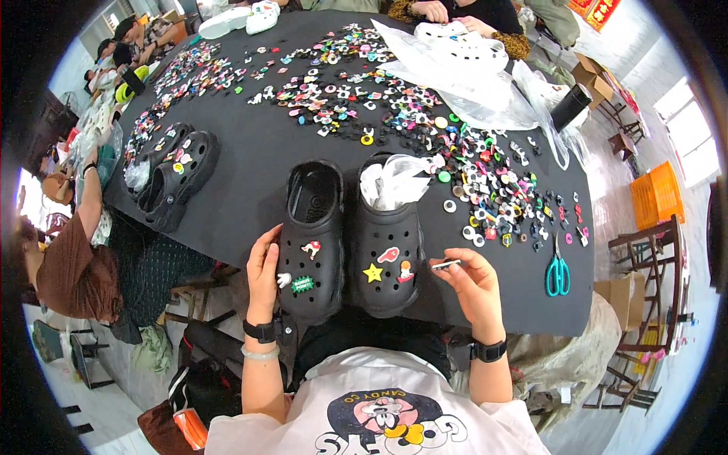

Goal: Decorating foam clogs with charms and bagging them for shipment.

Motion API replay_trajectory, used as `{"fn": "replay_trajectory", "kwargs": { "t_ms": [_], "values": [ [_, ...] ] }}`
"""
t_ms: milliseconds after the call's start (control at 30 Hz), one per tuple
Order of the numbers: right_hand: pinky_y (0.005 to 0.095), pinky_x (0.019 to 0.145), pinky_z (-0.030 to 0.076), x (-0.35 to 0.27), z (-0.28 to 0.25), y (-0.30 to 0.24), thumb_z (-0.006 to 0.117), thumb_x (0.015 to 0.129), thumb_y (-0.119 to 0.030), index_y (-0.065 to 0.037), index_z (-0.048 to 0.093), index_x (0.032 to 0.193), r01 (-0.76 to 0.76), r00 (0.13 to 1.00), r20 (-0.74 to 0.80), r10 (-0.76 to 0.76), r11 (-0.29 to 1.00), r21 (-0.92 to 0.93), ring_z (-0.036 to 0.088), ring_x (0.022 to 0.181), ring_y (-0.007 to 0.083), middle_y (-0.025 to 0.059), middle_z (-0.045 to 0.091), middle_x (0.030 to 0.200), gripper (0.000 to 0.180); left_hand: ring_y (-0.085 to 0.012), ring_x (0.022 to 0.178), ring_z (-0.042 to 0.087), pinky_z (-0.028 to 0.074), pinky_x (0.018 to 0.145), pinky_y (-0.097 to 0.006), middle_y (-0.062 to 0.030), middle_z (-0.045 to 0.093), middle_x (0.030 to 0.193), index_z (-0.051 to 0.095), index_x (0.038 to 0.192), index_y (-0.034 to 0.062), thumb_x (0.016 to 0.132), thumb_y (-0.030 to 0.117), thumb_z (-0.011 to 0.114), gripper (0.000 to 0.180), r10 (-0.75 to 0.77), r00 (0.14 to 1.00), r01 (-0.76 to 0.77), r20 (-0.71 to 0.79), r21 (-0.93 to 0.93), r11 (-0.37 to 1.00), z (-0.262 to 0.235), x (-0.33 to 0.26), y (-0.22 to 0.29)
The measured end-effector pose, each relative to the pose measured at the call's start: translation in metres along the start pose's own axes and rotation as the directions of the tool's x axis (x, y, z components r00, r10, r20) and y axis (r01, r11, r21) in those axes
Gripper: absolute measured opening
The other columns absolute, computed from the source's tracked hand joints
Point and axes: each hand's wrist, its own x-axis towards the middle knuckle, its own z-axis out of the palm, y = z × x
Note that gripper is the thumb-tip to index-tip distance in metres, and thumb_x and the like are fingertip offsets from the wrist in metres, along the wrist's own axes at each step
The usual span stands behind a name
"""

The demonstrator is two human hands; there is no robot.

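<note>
Two black clogs stand side by side at the table's near edge, toes toward me. The left clog (307, 262) carries a red-and-white charm, a white glove-shaped charm and a green charm. On the right clog (385, 243) are a yellow star charm (372, 273), a red charm and a small figure charm; crumpled clear plastic (393, 182) fills its opening. My left hand (262, 267) grips the left clog's outer side, its fingers partly hidden. Beside the right clog, my right hand (472, 279) pinches a small charm (446, 265), pale with a dark edge, seen edge-on.
Loose shoe charms (485, 182) lie scattered across the black table (250, 182). Teal scissors (557, 277) lie at right. Another pair of black clogs (178, 178) stands at left. Plastic bags (470, 95), white clogs (459, 47) and a black bottle (570, 106) are farther back. Other people sit around the table.
</note>
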Motion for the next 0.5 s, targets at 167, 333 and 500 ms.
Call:
{"fn": "replay_trajectory", "kwargs": {
  "t_ms": [167,333,500],
  "values": [
    [0.0277,0.081,0.053,0.012,0.032,-0.016,0.064,0.088,0.006,0.001,0.061,0.114,0.179,0.980,0.137,-0.144,0.939,-0.294,0.066,0.091,0.0159,0.0082,0.064,0.108,0.027,-0.0176,0.117,0.054,0.038,0.103,-0.030,-0.0094,0.060,0.127,0.056,0.129,-0.0016,0.101,0.020,0.051,0.036,0.023,1.000,-0.023,0.021,-0.005,1.000,-0.003,0.000,-0.001],
    [0.0286,0.070,0.053,0.031,0.071,-0.039,0.070,0.079,0.005,-0.004,0.071,0.096,0.382,0.924,0.310,-0.225,0.593,-0.709,0.066,0.081,0.0157,0.0078,0.067,0.094,0.019,-0.0188,0.118,0.055,0.039,0.102,-0.031,-0.0101,0.060,0.128,0.057,0.129,-0.0004,0.100,0.020,0.052,0.036,0.028,0.999,-0.028,0.028,0.027,0.999,-0.002,-0.001,-0.002],
    [0.0323,0.070,0.054,0.049,0.094,-0.037,0.071,0.079,0.002,-0.003,0.070,0.097,0.551,0.830,0.461,-0.314,0.333,-0.765,0.067,0.077,0.0232,0.0099,0.066,0.090,0.019,-0.0191,0.117,0.055,0.039,0.102,-0.031,-0.0102,0.060,0.128,0.057,0.129,-0.0003,0.100,0.020,0.052,0.036,0.006,1.000,-0.004,0.030,-0.067,0.998,-0.005,-0.001,-0.004]
  ]
}}
